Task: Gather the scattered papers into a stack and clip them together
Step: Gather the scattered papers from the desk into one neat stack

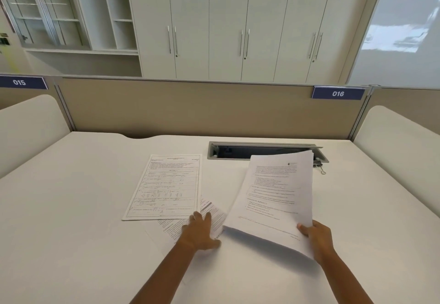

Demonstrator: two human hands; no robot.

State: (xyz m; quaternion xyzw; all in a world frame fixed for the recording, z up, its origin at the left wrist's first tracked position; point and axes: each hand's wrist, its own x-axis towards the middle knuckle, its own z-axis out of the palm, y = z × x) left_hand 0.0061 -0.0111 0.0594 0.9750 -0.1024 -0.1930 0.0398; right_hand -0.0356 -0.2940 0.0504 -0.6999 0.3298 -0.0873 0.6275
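Your right hand (316,239) pinches lower corner of lifted sheets (276,199), held tilted above worktop (71,208). Your left hand (200,232), fingers spread flat, presses printed sheet (217,218) (partly under form sheet (164,187)). Binder clip (320,166) lies beside cable hatch (238,150).

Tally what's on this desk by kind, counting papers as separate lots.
Paper lots: 3 (table form, text sheet under left hand, bundle in right hand)
Binder clips: 1
Total: 4
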